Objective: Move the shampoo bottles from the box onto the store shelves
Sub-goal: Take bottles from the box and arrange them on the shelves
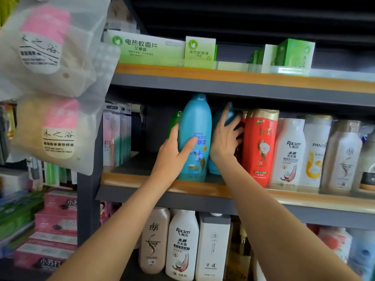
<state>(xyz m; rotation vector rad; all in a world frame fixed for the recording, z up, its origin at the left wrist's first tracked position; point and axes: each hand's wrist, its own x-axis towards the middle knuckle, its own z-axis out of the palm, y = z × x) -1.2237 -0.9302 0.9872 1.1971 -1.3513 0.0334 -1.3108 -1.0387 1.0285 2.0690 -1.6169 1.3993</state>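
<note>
On mid shelf (142,180): left hand (174,153) grips blue bottle (195,138); right hand (224,136) fingers spread, touching 2nd blue bottle (215,165).

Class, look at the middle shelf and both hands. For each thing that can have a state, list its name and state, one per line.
front blue shampoo bottle: upright at the shelf edge, cap on, held by the left hand.
second blue bottle: upright behind it, mostly hidden, touched by the right hand.
red shampoo bottle: upright, capped, untouched.
left hand: thumb and fingers round the front bottle.
right hand: fingers spread against the second bottle.
middle shelf: partly stocked.
</note>
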